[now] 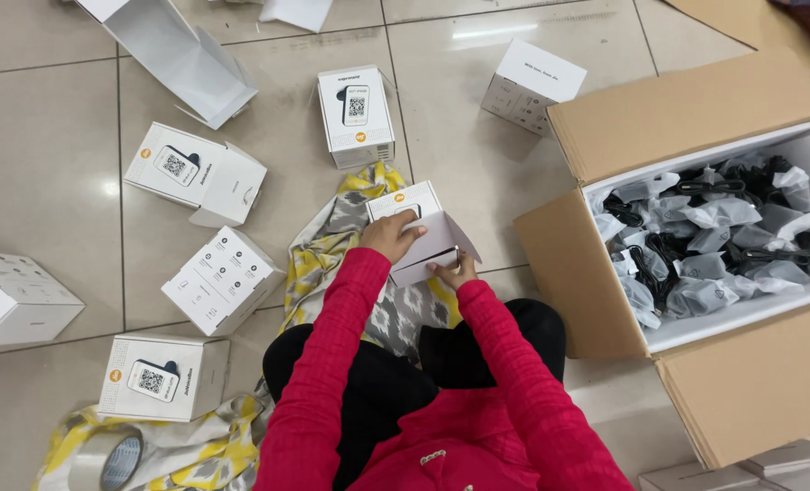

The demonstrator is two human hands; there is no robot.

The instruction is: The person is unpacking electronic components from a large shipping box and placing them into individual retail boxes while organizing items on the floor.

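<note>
From the head view, I hold a small white box (420, 232) over my lap, just above the yellow and grey patterned cloth (332, 241) spread on the tiled floor (50, 136). My left hand (389, 236) lies over the box's top edge, fingers curled down onto it and gripping. My right hand (453, 270) pinches the lower open flap between thumb and fingertips. The box's flaps stand open.

All else I place from that box in my hands. Just beyond it stands another white box (357, 114) upright, and farther off to the right a tilted one (529, 84). To the left lie two more white boxes (196, 173) and (223, 280), well apart from my hands, with one (164, 377) lower left and one (14, 298) at the far left edge. An opened, empty carton (182, 55) lies at the upper left. A roll of clear tape (106, 459) rests on the cloth at the lower left. To the right, near my right elbow, a large cardboard carton (605, 273) stands open, filled with bagged black cables (709, 236). Nothing stands between my hands and the box.
</note>
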